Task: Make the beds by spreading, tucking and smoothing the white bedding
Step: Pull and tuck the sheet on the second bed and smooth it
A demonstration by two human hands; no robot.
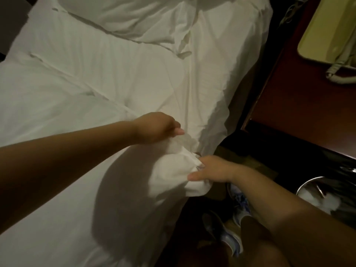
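Bedding status: white bedding (119,78) lies spread over the bed (216,120). It is thin, matte cotton-type cloth with a faint stripe weave. It's mostly flat, with long diagonal creases running from upper left toward the hands. The right edge drapes over the side of the bed in soft vertical folds.

A plump, rumpled pillow (123,14) sits at the far end on top of the bedding.

Left hand (157,128): fingers (171,122) are curled down and clamped on a gathered ridge of the bedding near the bed's right edge. The thumb sticks out to the right.

Right hand (211,168): just beside the left, slightly nearer the camera. Its fingers (202,160) are dug into a rounded wad of the same bedding and gripping it, with the thumb laid straight along the bunch. The fingertips are buried in cloth, so the exact hold is unclear.

A large rounded shadow falls on the bedding below the wad.

To the right of the bed stands a desk (300,97) of dark reddish polished wood with a straight edge. On it is a yellow-green rounded-corner object (327,29), probably a bag. The view is too cropped to be sure.

A round shiny metal bin (304,186) with white contents stands on the floor under the desk edge.

Pale blue-grey sneakers (238,207) are on the dark floor beside the bed.
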